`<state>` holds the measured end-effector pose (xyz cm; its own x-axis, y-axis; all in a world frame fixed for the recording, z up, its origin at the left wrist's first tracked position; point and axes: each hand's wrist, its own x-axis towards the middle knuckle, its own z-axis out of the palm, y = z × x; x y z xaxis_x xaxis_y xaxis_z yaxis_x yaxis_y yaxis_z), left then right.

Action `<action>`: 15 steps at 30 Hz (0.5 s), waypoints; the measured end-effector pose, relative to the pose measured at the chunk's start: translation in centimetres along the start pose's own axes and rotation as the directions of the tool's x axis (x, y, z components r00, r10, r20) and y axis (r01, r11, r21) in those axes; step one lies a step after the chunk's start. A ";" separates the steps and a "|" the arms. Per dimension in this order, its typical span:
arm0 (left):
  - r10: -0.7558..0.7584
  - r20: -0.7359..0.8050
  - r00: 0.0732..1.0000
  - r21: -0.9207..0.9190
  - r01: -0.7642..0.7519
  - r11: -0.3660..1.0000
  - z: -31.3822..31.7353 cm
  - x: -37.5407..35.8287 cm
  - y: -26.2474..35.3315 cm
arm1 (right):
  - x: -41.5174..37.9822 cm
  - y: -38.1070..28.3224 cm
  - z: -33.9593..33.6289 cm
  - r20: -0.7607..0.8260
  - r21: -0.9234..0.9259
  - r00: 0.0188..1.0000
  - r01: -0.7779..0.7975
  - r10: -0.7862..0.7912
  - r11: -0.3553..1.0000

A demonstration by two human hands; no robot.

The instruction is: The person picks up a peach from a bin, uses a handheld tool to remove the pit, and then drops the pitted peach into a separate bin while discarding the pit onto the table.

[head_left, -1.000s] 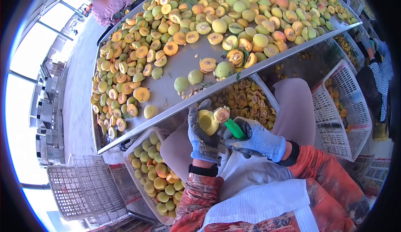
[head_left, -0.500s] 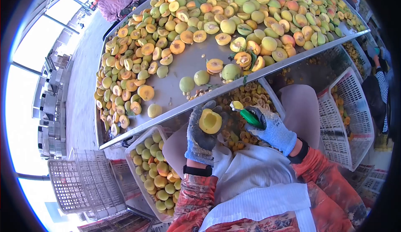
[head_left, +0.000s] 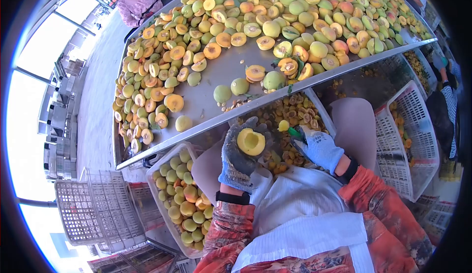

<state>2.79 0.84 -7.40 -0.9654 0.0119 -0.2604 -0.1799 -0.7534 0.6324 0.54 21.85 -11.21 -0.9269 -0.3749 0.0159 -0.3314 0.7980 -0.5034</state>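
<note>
My left hand (head_left: 237,151), in a grey-and-blue work glove, cups a pitted yellow peach half (head_left: 250,141) with its hollow facing up. My right hand (head_left: 317,146), gloved as well, is closed around a green-handled pitting tool (head_left: 295,133). A yellow lump of flesh (head_left: 283,125) shows at the tool's tip, so the blade itself is hidden. The tool is apart from the peach half, to its right. Below both hands lies a heap of pits and scraps (head_left: 303,113) under the table edge.
A metal table (head_left: 209,91) with a raised rim carries many halved peaches. A crate of peach halves (head_left: 181,199) stands left of my legs. White crates (head_left: 410,145) are on the right, stacked baskets (head_left: 101,206) at far left. A co-worker (head_left: 140,0) sits across the table.
My right hand has turned, so less of the green handle shows. The peach half stays in my left hand, shifted slightly right. The co-worker's arm has moved.
</note>
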 end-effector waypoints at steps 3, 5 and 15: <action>0.186 -0.015 0.982 0.411 -0.163 0.897 -0.4 -0.1 -0.2 | 0.7 0.0 -1.3 0.456 0.762 0.872 -0.486 0.177 0.428; -0.111 -0.214 0.971 -0.208 0.066 0.976 -0.1 0.2 0.4 | 1.0 0.4 -1.5 0.508 0.694 0.848 -0.507 0.152 0.510; -0.073 -0.130 0.989 0.266 0.106 0.958 -0.4 -0.2 -1.1 | 0.1 -1.8 -1.1 0.039 0.599 0.998 -0.057 0.043 0.799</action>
<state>3.27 1.37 -8.36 -0.9168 -0.0185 -0.3988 -0.3250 -0.5458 0.7723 0.89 20.92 -9.33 -0.9327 -0.3586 -0.0392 -0.1060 0.3763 -0.9204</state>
